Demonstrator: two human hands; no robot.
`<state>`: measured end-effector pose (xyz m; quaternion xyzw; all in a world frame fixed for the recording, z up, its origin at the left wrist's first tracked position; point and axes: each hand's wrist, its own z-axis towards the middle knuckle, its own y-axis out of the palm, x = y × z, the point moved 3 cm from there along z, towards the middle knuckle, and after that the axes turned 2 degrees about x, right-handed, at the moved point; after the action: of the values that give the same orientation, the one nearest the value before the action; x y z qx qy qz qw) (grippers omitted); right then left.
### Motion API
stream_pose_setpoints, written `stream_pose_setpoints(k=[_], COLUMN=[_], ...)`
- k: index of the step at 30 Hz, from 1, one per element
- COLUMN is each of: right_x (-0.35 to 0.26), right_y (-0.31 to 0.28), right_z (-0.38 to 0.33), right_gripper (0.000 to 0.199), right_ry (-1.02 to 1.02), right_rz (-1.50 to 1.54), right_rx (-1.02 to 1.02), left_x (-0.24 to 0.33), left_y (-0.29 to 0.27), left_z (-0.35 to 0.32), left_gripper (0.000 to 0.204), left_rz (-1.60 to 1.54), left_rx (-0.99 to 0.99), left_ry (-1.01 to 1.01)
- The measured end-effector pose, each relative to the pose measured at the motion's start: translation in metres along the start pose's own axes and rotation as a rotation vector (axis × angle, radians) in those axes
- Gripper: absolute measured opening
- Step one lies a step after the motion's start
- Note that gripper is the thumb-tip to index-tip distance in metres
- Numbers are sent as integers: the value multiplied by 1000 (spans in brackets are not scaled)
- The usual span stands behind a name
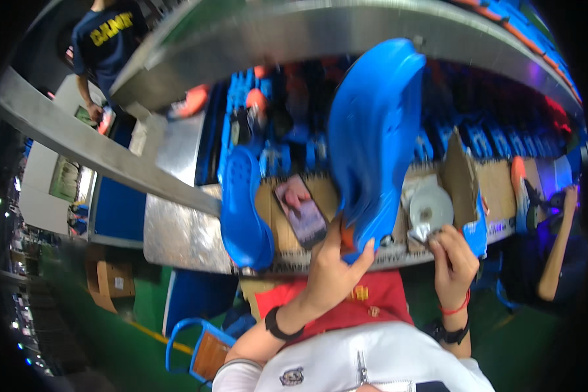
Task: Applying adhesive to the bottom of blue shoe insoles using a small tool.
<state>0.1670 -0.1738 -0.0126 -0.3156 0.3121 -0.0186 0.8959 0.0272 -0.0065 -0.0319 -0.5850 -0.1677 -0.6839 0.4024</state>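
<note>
My left hand (334,269) is closed round the lower end of a long, blue, sole-shaped plastic piece (374,124), which stands tilted up above the bench. A bit of orange shows beside my fingers at its base. My right hand (454,258) is pinched together at the near edge of a round white dish (431,208) in an open cardboard box (460,176). What its fingertips hold, if anything, is too small to make out. Left of the raised piece, a phone (300,210) with a lit screen lies on cardboard, beside another blue sole-shaped piece (242,209).
Behind the bench run rows of blue racks (496,140) with orange and dark shoes (256,104). A metal beam (294,32) crosses overhead and a slanted bar (104,150) stands left. Co-workers are at far left (111,46) and right (558,251). A blue-framed chair (202,349) stands lower left.
</note>
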Motion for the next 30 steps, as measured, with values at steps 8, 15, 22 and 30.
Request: stream_pose_setpoints(k=[8, 15, 22, 30], right_x=[9, 4, 16, 17], right_y=[-13, -8, -2, 15], right_z=[-4, -5, -4, -7], right_gripper=[13, 11, 10, 12], right_ry=[68, 80, 118, 62], right_rz=[49, 95, 54, 51], right_rx=[102, 64, 51, -1], left_x=[82, 116, 91, -81], left_y=[-62, -129, -92, -8], left_z=[80, 212, 141, -10], left_gripper=[64, 28, 49, 52], left_rz=[-433, -686, -574, 549], left_rx=[23, -20, -260, -166], left_ry=[172, 68, 7, -33])
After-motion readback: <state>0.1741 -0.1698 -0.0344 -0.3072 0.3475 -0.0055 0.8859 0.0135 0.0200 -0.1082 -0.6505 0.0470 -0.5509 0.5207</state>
